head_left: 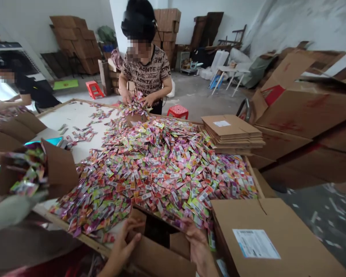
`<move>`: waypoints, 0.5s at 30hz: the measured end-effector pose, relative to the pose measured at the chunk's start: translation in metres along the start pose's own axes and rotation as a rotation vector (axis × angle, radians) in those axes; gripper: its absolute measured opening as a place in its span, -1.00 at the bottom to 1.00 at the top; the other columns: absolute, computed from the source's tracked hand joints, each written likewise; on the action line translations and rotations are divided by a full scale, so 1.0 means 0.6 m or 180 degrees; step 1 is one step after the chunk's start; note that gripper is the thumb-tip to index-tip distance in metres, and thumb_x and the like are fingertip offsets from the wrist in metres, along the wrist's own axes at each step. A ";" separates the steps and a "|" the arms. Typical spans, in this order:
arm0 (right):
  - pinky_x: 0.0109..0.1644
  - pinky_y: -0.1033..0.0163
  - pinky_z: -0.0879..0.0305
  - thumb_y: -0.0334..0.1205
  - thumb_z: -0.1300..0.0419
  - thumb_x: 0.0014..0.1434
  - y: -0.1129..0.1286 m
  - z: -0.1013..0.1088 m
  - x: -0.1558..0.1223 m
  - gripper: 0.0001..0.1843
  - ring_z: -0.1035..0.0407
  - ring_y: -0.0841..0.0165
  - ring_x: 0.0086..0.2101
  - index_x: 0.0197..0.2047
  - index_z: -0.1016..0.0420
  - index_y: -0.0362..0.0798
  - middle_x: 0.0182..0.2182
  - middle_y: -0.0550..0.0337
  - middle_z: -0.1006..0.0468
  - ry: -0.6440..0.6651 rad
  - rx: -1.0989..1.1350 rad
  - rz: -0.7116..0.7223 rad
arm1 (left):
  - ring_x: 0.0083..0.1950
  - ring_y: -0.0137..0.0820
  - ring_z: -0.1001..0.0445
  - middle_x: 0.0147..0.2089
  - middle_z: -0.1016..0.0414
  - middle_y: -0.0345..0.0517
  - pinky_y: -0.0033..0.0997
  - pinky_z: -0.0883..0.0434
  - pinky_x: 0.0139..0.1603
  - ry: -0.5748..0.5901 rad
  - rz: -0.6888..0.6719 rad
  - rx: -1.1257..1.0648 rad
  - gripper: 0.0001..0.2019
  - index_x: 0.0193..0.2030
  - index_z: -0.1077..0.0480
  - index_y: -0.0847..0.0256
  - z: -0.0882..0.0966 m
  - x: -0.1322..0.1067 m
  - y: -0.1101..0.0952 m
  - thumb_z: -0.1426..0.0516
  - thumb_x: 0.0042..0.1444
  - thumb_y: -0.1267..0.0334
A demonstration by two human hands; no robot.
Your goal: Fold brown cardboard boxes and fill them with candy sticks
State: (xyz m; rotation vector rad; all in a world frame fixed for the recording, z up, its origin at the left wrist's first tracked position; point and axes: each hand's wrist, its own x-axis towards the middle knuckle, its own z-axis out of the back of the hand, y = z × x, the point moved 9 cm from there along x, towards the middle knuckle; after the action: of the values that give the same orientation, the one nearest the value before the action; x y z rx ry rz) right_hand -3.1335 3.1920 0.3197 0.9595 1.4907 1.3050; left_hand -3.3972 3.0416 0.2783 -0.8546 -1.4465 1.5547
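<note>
At the table's near edge I hold an open cardboard box, its dark inside facing up. My left hand grips the box's left wall, thumb and fingers on either side of the rim. My right hand is closed on the box's right side, beside an inner flap; part of its fingers is blurred. Directly behind the box spreads a big heap of small, colourful plastic packets. The bottom of the box is too dark to make out.
A large labelled carton stands close on my right, with flattened cartons beyond. Across the wood-edged table, a person handles packets over another box. At left, someone's packet-filled box is near me.
</note>
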 end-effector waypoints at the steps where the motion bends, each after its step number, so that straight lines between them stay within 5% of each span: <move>1: 0.32 -0.17 -0.10 -0.01 -0.38 -0.21 0.002 0.003 -0.001 -0.74 -0.34 -0.04 0.13 -0.71 -0.46 0.08 -0.11 0.07 -0.61 0.0045 -0.0022 -0.0034 | 0.38 0.04 -0.25 0.30 -0.36 0.20 0.20 -0.22 0.36 -0.0349 -0.0085 0.0089 -0.51 0.20 -0.39 0.07 0.009 0.004 -0.003 -0.19 0.15 -0.01; 3: 0.38 -0.17 0.06 -0.06 -0.32 -0.16 0.009 0.008 -0.009 -0.65 -0.27 -0.07 0.18 -0.83 -0.37 0.06 -0.09 0.04 -0.61 0.0156 -0.0406 -0.0030 | 0.51 0.02 0.05 0.45 -0.09 0.18 0.16 -0.12 0.42 -0.0673 -0.0271 0.0291 -0.35 0.34 -0.24 0.06 0.016 0.012 -0.015 -0.22 0.12 0.01; 5: 0.40 -0.14 0.09 -0.05 -0.26 -0.08 0.008 0.010 -0.024 -0.74 -0.24 -0.05 0.22 -0.71 -0.52 0.08 -0.02 0.03 -0.59 0.0324 -0.0570 -0.0147 | 0.53 0.01 0.16 0.49 0.00 0.10 0.12 -0.05 0.45 -0.0289 -0.0193 0.0354 -0.47 0.26 -0.37 0.02 0.003 0.025 -0.020 -0.19 0.15 0.01; 7: 0.36 -0.10 -0.04 0.01 -0.23 0.00 -0.001 0.011 -0.043 -0.71 -0.20 0.01 0.26 -0.24 -0.67 0.12 0.13 0.05 -0.49 0.0380 -0.0429 -0.0306 | 0.49 0.01 -0.02 0.40 -0.22 0.12 0.09 -0.07 0.44 0.0398 0.0079 0.0245 -0.63 0.08 -0.54 0.02 -0.016 0.034 -0.016 -0.15 0.20 0.00; 10: 0.33 -0.05 -0.12 0.16 -0.24 0.03 -0.025 0.020 -0.066 -0.19 -0.10 0.09 0.32 0.31 -0.25 0.07 0.30 -0.01 -0.28 -0.0023 -0.0769 -0.0275 | 0.42 0.01 -0.18 0.23 -0.41 0.20 0.07 -0.17 0.39 0.0625 0.0317 0.0349 -0.70 -0.02 -0.57 0.12 -0.016 0.050 -0.019 -0.17 0.17 0.10; 15: 0.22 -0.11 -0.26 0.28 -0.16 0.01 -0.065 0.022 -0.065 -0.20 -0.38 -0.02 0.11 0.18 -0.23 -0.05 0.07 -0.18 -0.48 -0.0659 -0.1973 -0.0289 | 0.36 -0.06 -0.25 0.29 -0.31 0.17 0.00 -0.28 0.30 0.0328 0.0150 0.1358 -0.70 -0.16 -0.44 0.18 -0.030 0.083 -0.050 -0.21 -0.07 0.53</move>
State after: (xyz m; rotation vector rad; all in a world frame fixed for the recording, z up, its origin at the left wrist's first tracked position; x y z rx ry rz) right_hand -3.1094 3.1532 0.2861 0.5872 0.8733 1.4279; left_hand -3.3987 3.0945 0.3090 -0.7026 -0.9750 1.7426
